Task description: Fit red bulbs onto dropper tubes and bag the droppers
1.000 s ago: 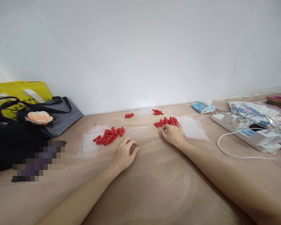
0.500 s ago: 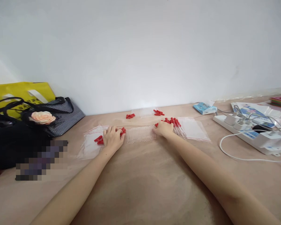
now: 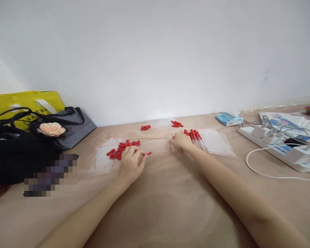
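Note:
My left hand [image 3: 131, 162] is curled, pinching a small red cap [image 3: 147, 153] at the near left end of a row of clear thin tubes [image 3: 157, 147]. Just behind it lies a loose heap of red caps [image 3: 121, 148] on a clear zip bag [image 3: 103, 156]. My right hand [image 3: 180, 140] rests closed on the right end of the tube row, fingers among red-capped tubes [image 3: 194, 135]; what it holds is hidden. A second clear bag [image 3: 217, 142] lies to its right.
Farther back by the white wall lie another clear tube row [image 3: 163, 123] and two small red cap clusters [image 3: 145, 127]. Black and striped bags [image 3: 67, 129] and a yellow bag [image 3: 20, 103] stand left. A white power strip [image 3: 281, 146] with cables and a blue packet [image 3: 228, 119] lie right.
My left hand reached into the red cap heap, then drew back right with one cap pinched, to the tube row's left end. My right hand shifted slightly left along the capped tubes.

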